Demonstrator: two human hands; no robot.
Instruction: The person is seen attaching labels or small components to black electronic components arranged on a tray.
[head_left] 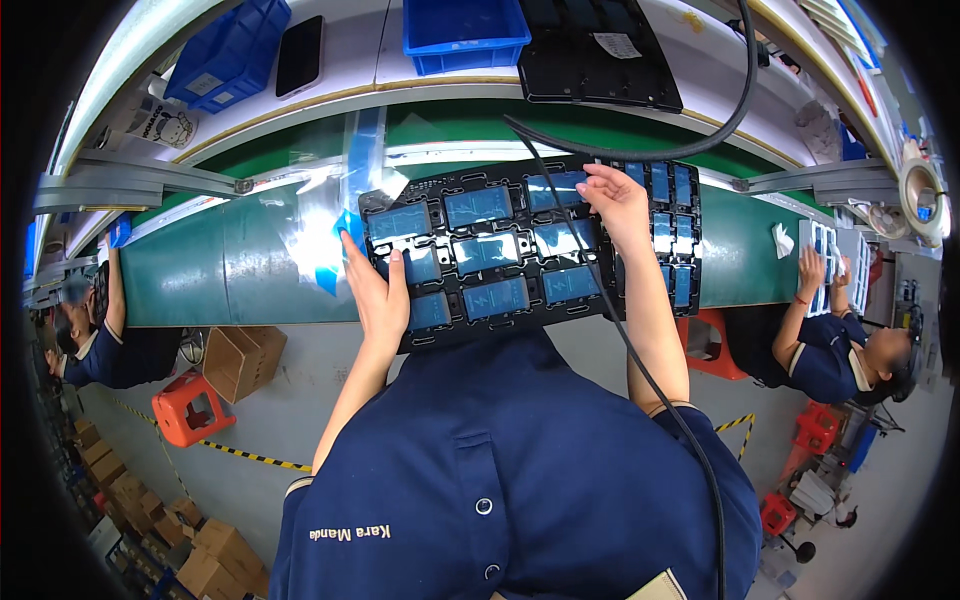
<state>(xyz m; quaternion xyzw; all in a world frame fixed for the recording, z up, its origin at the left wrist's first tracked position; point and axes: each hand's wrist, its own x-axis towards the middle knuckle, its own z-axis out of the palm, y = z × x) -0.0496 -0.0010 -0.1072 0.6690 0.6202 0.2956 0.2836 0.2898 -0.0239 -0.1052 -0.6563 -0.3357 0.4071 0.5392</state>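
- The single view comes from a head-worn fisheye camera that looks steeply down over the wearer's dark blue shirt (520,470).
- It faces forward across the green conveyor belt (250,265), which curves from left to right through the middle distance.
- The black tray of blue-filmed parts (500,255) sits close, near the centre, at arm's reach.
- The far edge takes in blue bins (465,35) on the white shelf beyond the belt.
- The rim bends straight edges, and co-workers (830,350) appear small at the left and right margins.
- The floor with an orange stool (190,405) shows near, below the belt.
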